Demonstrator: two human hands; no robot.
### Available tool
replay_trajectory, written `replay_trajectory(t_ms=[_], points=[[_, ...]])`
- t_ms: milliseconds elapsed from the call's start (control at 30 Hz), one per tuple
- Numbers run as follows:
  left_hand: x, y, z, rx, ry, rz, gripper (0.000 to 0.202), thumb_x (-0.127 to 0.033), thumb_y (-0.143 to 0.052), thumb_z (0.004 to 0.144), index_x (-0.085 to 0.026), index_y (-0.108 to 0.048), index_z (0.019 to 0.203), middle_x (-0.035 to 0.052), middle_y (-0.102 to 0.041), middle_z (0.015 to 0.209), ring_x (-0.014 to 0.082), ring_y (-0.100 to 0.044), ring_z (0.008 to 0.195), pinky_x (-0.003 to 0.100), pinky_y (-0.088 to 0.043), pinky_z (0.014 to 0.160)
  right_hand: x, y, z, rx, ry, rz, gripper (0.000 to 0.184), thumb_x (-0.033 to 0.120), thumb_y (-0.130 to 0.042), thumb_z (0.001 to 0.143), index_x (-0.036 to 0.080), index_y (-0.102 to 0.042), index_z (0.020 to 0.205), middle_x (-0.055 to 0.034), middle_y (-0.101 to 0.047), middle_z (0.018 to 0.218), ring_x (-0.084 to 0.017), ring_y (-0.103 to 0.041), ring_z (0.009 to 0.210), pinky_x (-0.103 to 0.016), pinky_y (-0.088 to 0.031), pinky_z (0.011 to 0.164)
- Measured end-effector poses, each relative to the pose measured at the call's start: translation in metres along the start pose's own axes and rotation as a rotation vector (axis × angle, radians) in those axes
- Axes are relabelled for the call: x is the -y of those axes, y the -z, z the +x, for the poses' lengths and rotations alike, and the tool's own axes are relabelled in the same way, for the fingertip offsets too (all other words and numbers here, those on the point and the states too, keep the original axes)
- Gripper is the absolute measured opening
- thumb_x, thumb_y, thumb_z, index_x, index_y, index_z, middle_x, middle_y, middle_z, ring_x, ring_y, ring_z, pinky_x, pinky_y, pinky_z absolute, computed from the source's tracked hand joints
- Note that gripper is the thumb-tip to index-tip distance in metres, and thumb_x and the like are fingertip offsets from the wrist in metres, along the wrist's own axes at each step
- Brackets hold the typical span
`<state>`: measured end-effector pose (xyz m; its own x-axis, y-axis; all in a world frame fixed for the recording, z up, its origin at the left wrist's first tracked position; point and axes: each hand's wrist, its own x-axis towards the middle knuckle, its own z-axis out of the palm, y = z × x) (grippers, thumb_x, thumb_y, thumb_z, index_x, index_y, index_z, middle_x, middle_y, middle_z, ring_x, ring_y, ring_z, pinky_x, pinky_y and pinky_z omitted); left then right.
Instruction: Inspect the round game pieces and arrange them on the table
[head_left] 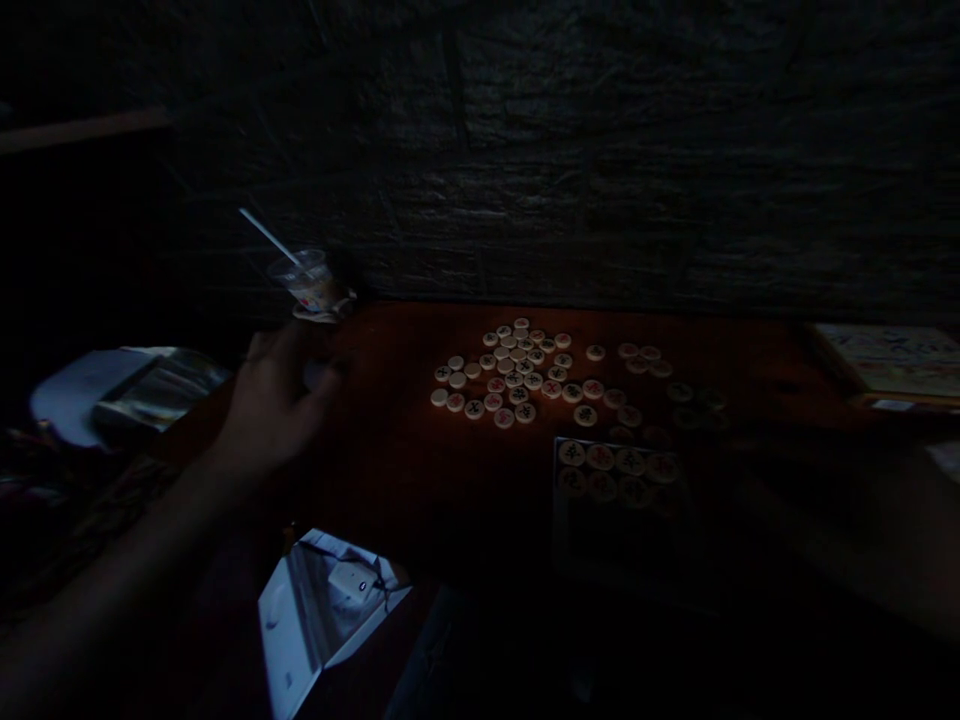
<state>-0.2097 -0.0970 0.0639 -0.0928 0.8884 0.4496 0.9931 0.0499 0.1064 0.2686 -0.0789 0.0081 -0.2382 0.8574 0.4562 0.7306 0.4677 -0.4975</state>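
Beside the left end of the wooden table, my left hand (274, 395) reaches forward, its thumb apart from the fingers. A faint pale patch shows between them, too dim to name. Just beyond stands a clear plastic cup (311, 285) with a white straw. Round Chinese chess pieces (517, 365) with red or black characters lie spread over the table middle; some are blank side up. A shallow box (559, 520) holds rows of such pieces at its far end. My right hand (847, 500) is at the dark right side near this box; shadow hides its fingers.
A dark brick wall (525, 180) rises behind the table (397, 440). An open white box (292, 620) with a small white device and cable is below the near edge. A flat, pale box (892, 360) lies far right. Pale items (75, 395) are at the left.
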Motion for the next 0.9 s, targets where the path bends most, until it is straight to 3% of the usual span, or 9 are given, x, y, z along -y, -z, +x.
replay_trajectory(t_ms=[67, 233, 300, 433, 533, 667, 767, 900], points=[[-0.028, 0.000, 0.010, 0.012, -0.049, -0.142, 0.014, -0.038, -0.049, 0.100, -0.025, -0.055, 0.105, 0.0028, -0.064, 0.110, 0.0272, -0.061, 0.105, 0.042, -0.049, 0.091, 0.002, -0.007, 0.018, 0.076, 0.003, 0.024, 0.015, 0.043, -0.067, 0.080, 0.042, -0.082, 0.083, -0.0071, -0.083, 0.085, -0.031, -0.077, 0.067, -0.044, -0.058, 0.052], [-0.115, -0.019, 0.043, -0.019, -0.367, -0.454, 0.006, -0.024, -0.056, 0.091, -0.020, -0.061, 0.092, 0.0026, -0.070, 0.091, 0.0194, -0.065, 0.086, 0.033, -0.050, 0.080, 0.004, -0.009, 0.032, 0.036, -0.086, 0.092, 0.020, 0.033, -0.061, 0.083, 0.027, -0.080, 0.082, -0.0084, -0.081, 0.084, -0.028, -0.076, 0.071, -0.041, -0.057, 0.064], [-0.149, -0.031, 0.055, -0.012, -0.447, -0.552, 0.008, -0.023, -0.056, 0.091, -0.019, -0.063, 0.088, 0.0016, -0.072, 0.088, 0.0171, -0.065, 0.080, 0.030, -0.049, 0.074, 0.002, -0.008, 0.042, -0.001, -0.151, 0.148, 0.020, 0.033, -0.059, 0.082, 0.024, -0.076, 0.076, -0.0071, -0.077, 0.074, -0.024, -0.071, 0.064, -0.035, -0.052, 0.057], [-0.193, -0.063, 0.068, -0.013, -0.431, -0.661, 0.019, -0.024, -0.056, 0.092, -0.018, -0.062, 0.076, -0.0014, -0.067, 0.069, 0.0118, -0.059, 0.062, 0.025, -0.042, 0.061, -0.009, -0.008, 0.081, -0.103, -0.294, 0.338, 0.018, 0.035, -0.064, 0.079, 0.022, -0.063, 0.067, -0.0013, -0.059, 0.059, -0.015, -0.052, 0.051, -0.027, -0.038, 0.047], [-0.198, -0.085, 0.063, -0.032, -0.426, -0.669, 0.028, -0.028, -0.051, 0.096, -0.019, -0.059, 0.070, -0.0021, -0.061, 0.060, 0.0114, -0.054, 0.055, 0.025, -0.037, 0.054, -0.021, -0.016, 0.107, -0.168, -0.320, 0.333, 0.026, 0.042, -0.060, 0.084, 0.022, -0.058, 0.067, -0.0003, -0.055, 0.059, -0.013, -0.045, 0.050, -0.026, -0.033, 0.045], [-0.185, -0.098, 0.048, 0.006, -0.532, -0.635, 0.033, -0.032, -0.054, 0.094, -0.020, -0.056, 0.063, -0.0037, -0.054, 0.053, 0.0113, -0.049, 0.050, 0.026, -0.035, 0.053, -0.038, -0.033, 0.113, -0.282, -0.299, 0.243, 0.027, 0.043, -0.052, 0.086, 0.022, -0.060, 0.071, -0.0034, -0.062, 0.067, -0.017, -0.055, 0.064, -0.027, -0.039, 0.055], [-0.178, -0.099, 0.043, 0.022, -0.568, -0.609, 0.035, -0.031, -0.052, 0.094, -0.020, -0.056, 0.062, -0.0049, -0.049, 0.049, 0.0110, -0.045, 0.045, 0.026, -0.033, 0.051, -0.048, -0.038, 0.102, -0.225, -0.242, 0.169, 0.021, 0.037, -0.057, 0.080, 0.019, -0.066, 0.073, -0.0059, -0.070, 0.075, -0.020, -0.062, 0.072, -0.030, -0.044, 0.065], [-0.179, -0.104, 0.045, 0.056, -0.589, -0.584, 0.030, -0.030, -0.053, 0.090, -0.021, -0.059, 0.063, -0.0044, -0.050, 0.047, 0.0120, -0.045, 0.044, 0.026, -0.031, 0.050, -0.053, -0.033, 0.092, -0.106, -0.190, 0.111, 0.019, 0.032, -0.058, 0.077, 0.018, -0.071, 0.073, -0.0052, -0.072, 0.073, -0.020, -0.063, 0.069, -0.030, -0.044, 0.063]])
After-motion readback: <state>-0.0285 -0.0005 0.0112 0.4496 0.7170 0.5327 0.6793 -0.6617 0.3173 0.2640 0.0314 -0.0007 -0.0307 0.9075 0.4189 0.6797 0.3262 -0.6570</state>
